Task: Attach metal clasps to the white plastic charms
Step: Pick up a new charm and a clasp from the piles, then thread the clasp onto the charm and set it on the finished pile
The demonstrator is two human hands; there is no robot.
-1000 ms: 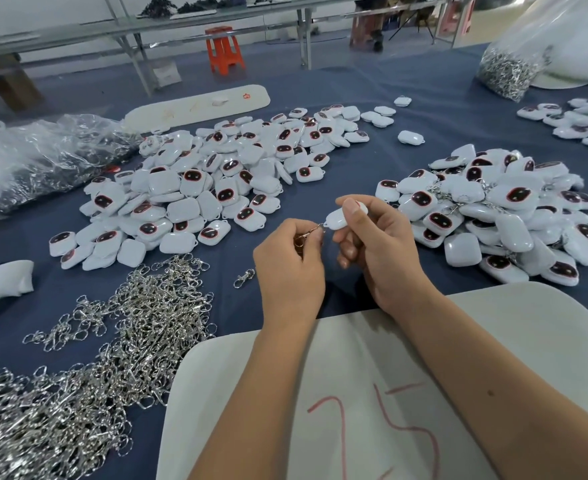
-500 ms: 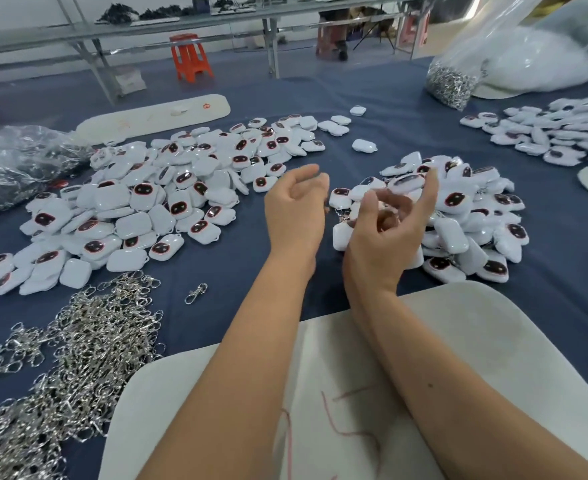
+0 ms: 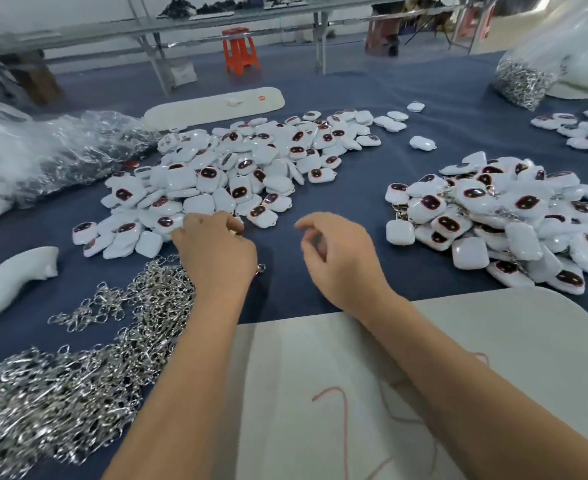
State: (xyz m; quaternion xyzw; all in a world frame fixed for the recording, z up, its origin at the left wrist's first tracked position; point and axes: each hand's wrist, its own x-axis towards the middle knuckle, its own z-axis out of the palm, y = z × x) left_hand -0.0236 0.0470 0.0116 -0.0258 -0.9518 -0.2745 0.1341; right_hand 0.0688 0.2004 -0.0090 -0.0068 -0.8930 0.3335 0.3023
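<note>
A wide table covered in dark blue cloth [image 3: 337, 174] fills the view, seen from above by the person working at it. Nearest the viewer lies a pale board [image 3: 493, 358] with red marks drawn on it; both forearms cross it. To the left a big heap of silver metal clasps [image 3: 60, 382] spreads over the cloth. Beyond it, at centre left, sits a broad pile of white charms [image 3: 237, 174], many showing a dark face with red eyes. A second charm pile [image 3: 493, 220] lies to the right, with clasps showing among its pieces. A crumpled clear bag [image 3: 43, 157] rests at far left, and another bag of clasps [image 3: 524, 81] at far right. A long white tray [image 3: 212, 105] lies behind the centre pile, and an orange stool [image 3: 240, 50] stands beyond the table.

The left hand [image 3: 216, 251] reaches to the near edge of the centre pile, fingers curled down onto the charms; whether they grip one cannot be told. A single clasp [image 3: 260, 269] lies just beside that wrist. The right hand [image 3: 341, 258] hovers over bare cloth between the two piles, fingers loosely curled and holding nothing.
</note>
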